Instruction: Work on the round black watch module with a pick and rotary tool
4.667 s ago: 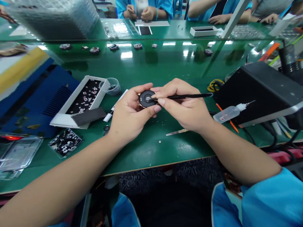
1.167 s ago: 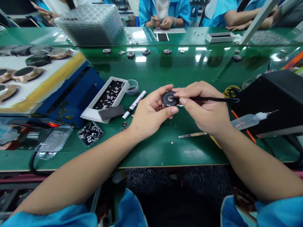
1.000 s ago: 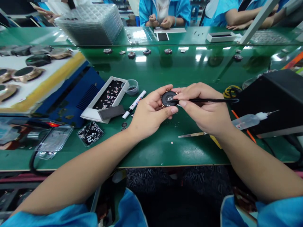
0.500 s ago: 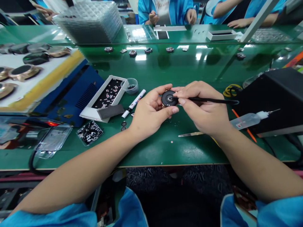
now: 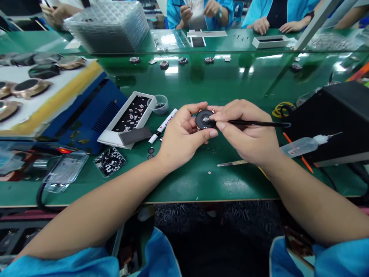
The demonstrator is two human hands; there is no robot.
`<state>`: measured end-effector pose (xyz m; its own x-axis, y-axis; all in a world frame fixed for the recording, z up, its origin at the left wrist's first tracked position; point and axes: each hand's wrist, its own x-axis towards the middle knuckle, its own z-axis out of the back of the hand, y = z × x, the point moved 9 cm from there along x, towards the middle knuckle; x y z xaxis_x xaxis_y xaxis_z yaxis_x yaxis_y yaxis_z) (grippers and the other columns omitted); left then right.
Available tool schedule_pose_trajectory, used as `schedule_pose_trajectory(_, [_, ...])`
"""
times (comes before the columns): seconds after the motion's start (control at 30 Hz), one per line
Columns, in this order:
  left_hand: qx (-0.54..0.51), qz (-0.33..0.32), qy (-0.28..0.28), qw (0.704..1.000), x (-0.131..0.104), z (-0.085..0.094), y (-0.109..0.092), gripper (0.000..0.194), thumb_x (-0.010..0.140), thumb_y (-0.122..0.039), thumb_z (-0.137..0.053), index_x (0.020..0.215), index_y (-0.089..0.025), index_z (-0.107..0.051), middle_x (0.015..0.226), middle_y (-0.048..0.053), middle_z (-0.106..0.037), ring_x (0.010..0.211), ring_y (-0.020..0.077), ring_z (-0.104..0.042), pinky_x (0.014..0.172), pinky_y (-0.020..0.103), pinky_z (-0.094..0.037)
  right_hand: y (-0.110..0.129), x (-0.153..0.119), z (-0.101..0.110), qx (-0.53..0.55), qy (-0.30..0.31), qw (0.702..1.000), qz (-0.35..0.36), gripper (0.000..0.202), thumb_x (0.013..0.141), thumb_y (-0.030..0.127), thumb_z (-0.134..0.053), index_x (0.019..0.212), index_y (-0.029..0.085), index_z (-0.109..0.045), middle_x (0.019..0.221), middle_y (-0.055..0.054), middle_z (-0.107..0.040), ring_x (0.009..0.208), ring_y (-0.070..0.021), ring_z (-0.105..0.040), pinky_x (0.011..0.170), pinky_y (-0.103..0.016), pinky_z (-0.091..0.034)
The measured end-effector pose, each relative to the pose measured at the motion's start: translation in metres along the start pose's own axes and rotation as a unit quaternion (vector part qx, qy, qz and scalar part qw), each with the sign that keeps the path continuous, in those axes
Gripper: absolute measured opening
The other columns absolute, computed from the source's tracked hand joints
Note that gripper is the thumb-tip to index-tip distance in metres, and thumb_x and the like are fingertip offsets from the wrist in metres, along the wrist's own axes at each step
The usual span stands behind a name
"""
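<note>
My left hand (image 5: 184,134) is closed around the rim of a round watch body (image 5: 203,122), with fingers at the far side and the thumb along the near edge. The watch body has a black face turned up, a shiny centre and gold-coloured lugs. My right hand (image 5: 248,130) pinches a slim black stick-like tool (image 5: 259,123). The tool's tip meets the shiny centre of the watch body or hovers just over it; I cannot tell which. Beneath my right hand, metal tweezers (image 5: 232,163) lie partly hidden on the green table (image 5: 178,188).
Left of my hands are a paint marker (image 5: 163,126), a white box of small parts (image 5: 131,113), a clear cup (image 5: 159,104) and a blue device (image 5: 98,111) bearing watches. At right are a dropper bottle (image 5: 302,146) and a black box (image 5: 331,119). Co-workers sit opposite.
The watch body has shifted very slightly left and tilted a little in my hands. Small watch parts beyond have slid slightly right. Co-workers' hands opposite have moved.
</note>
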<state>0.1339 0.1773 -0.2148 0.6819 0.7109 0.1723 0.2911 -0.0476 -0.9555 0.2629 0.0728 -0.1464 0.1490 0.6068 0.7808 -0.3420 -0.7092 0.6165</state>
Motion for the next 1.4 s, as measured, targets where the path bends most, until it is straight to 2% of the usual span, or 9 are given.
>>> schedule_pose_trajectory(0.27, [0.000,-0.002,-0.004,1.000,0.0004,0.0003,0.0010,0.091,0.065,-0.034,-0.123,0.137,-0.026,-0.068,0.089,-0.006,-0.081,0.064,0.0093,-0.071,0.060,0.020,-0.064,0.0006,0.0005,0.0021,-0.022,-0.011,1.000,-0.011,0.021,0.104,0.009,-0.078,0.104,0.027,-0.088,0.101,0.002,-0.085,0.100,-0.0148,-0.084,0.119,-0.043,-0.078])
schedule_pose_trajectory(0.43, [0.013,-0.050,0.002,0.999,0.0032,0.0021,-0.0055,0.086,0.067,-0.041,-0.123,0.131,-0.026,-0.067,0.117,0.001,-0.088,0.073,0.0098,-0.076,0.063,0.022,-0.066,0.0023,0.0010,-0.0022,-0.048,0.017,0.999,-0.011,0.017,0.102,0.013,-0.080,0.101,0.029,-0.088,0.101,0.001,-0.088,0.099,-0.0171,-0.086,0.115,-0.043,-0.078])
schedule_pose_trajectory(0.57, [0.027,-0.036,0.003,0.999,0.0031,0.0025,-0.0023,0.086,0.069,-0.046,-0.122,0.132,-0.027,-0.066,0.101,-0.002,-0.086,0.067,0.0109,-0.074,0.061,0.023,-0.065,0.0013,0.0000,0.0036,-0.091,-0.015,0.995,-0.041,0.014,0.104,0.019,-0.080,0.100,0.030,-0.088,0.102,-0.001,-0.089,0.099,-0.0200,-0.086,0.099,-0.041,-0.078])
schedule_pose_trajectory(0.73, [0.011,-0.041,-0.003,0.999,0.0031,0.0024,-0.0044,0.087,0.064,-0.042,-0.124,0.126,-0.026,-0.065,0.112,-0.001,-0.087,0.069,0.0090,-0.073,0.060,0.022,-0.064,0.0031,-0.0003,-0.0011,-0.070,0.008,0.997,-0.030,0.016,0.102,0.016,-0.081,0.100,0.029,-0.089,0.102,0.000,-0.090,0.099,-0.0190,-0.086,0.095,-0.039,-0.076])
schedule_pose_trajectory(0.87, [0.018,-0.035,0.004,0.999,0.0027,0.0003,-0.0042,0.087,0.067,-0.045,-0.123,0.128,-0.026,-0.064,0.097,-0.004,-0.083,0.065,0.0090,-0.071,0.060,0.022,-0.064,0.0015,-0.0005,0.0026,-0.056,-0.020,0.998,-0.036,0.018,0.102,0.012,-0.080,0.102,0.028,-0.090,0.102,0.000,-0.089,0.097,-0.0161,-0.085,0.085,-0.031,-0.071])
schedule_pose_trajectory(0.93, [0.018,-0.030,0.004,0.999,0.0025,-0.0003,-0.0043,0.087,0.067,-0.045,-0.123,0.127,-0.026,-0.063,0.093,-0.005,-0.082,0.064,0.0089,-0.071,0.059,0.022,-0.063,0.0019,-0.0002,0.0035,-0.048,-0.027,0.998,-0.033,0.017,0.102,0.012,-0.081,0.103,0.027,-0.090,0.102,0.001,-0.089,0.097,-0.0150,-0.085,0.084,-0.029,-0.071])
schedule_pose_trajectory(1.1, [0.015,-0.035,-0.002,0.999,0.0027,0.0009,-0.0062,0.086,0.065,-0.044,-0.124,0.125,-0.026,-0.065,0.105,-0.002,-0.085,0.067,0.0093,-0.072,0.058,0.023,-0.063,0.0023,0.0007,-0.0010,-0.066,0.006,0.997,-0.031,0.016,0.102,0.014,-0.081,0.100,0.028,-0.089,0.100,0.001,-0.089,0.094,-0.0171,-0.085,0.083,-0.032,-0.071])
schedule_pose_trajectory(1.23, [0.023,-0.031,0.005,0.999,0.0024,0.0014,-0.0023,0.086,0.067,-0.042,-0.123,0.129,-0.027,-0.065,0.092,-0.004,-0.080,0.067,0.0100,-0.070,0.058,0.021,-0.062,0.0012,-0.0005,0.0029,-0.065,-0.024,0.997,-0.040,0.015,0.103,0.014,-0.081,0.101,0.027,-0.089,0.101,0.000,-0.089,0.096,-0.0172,-0.086,0.085,-0.032,-0.071])
schedule_pose_trajectory(1.4, [0.024,-0.051,0.015,0.998,0.0019,0.0001,-0.0049,0.084,0.071,-0.043,-0.121,0.134,-0.028,-0.066,0.106,0.000,-0.083,0.085,0.0135,-0.077,0.073,0.024,-0.068,0.0010,-0.0007,0.0022,-0.051,-0.030,0.997,-0.047,0.018,0.103,0.012,-0.080,0.101,0.028,-0.088,0.104,-0.001,-0.089,0.099,-0.0175,-0.087,0.087,-0.032,-0.072])
